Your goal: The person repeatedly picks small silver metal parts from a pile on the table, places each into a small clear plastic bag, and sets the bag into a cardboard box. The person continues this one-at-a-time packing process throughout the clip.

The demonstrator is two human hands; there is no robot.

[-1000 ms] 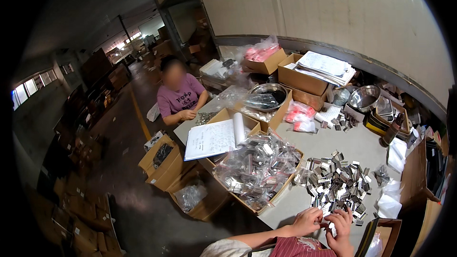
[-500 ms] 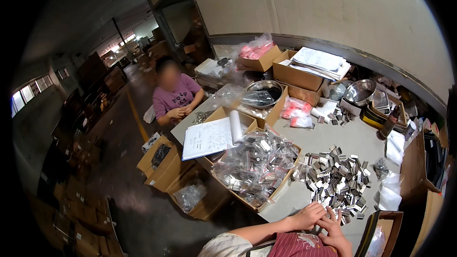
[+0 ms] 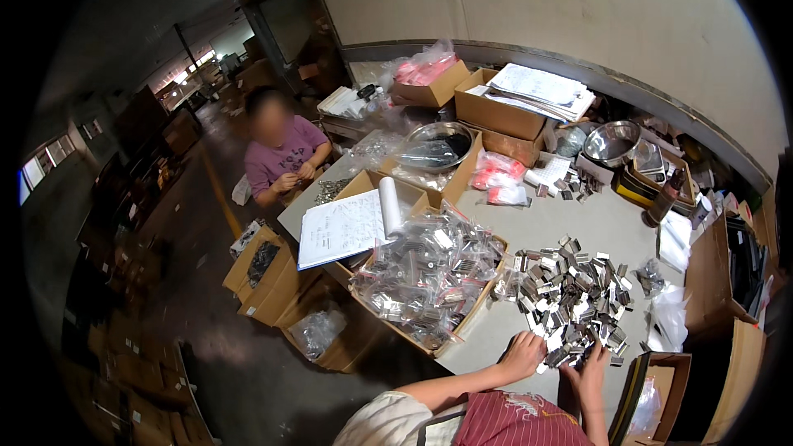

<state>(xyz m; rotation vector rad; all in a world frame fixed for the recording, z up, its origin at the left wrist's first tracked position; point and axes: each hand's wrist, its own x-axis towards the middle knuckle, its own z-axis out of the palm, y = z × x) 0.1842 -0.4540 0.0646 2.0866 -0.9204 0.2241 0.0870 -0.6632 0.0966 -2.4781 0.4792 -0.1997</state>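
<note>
A heap of small metal clips [image 3: 574,301], silvery and dark with some white faces, lies loose on the grey table [image 3: 487,339] in front of me. At its near left edge is my left hand [image 3: 523,355], fingers curled together; whatever they hold, if anything, is hidden. My right hand [image 3: 588,373] touches the near side of the heap, its thumb apart from the stretched fingers and nothing plainly gripped. Left of the heap stands a carton [image 3: 429,347] piled with clear zip bags [image 3: 429,268] of metal parts.
A clipboard of papers [image 3: 343,231] and steel bowls [image 3: 611,143] stand farther back, near a brown bottle [image 3: 663,198]. White plastic bags [image 3: 667,314] and an open box [image 3: 661,388] flank the right side. Across the table, a person in purple [image 3: 285,157] holds their hands together.
My hands were together at the table's near edge; now they are apart and have reached forward to the heap. The view has shifted slightly.
</note>
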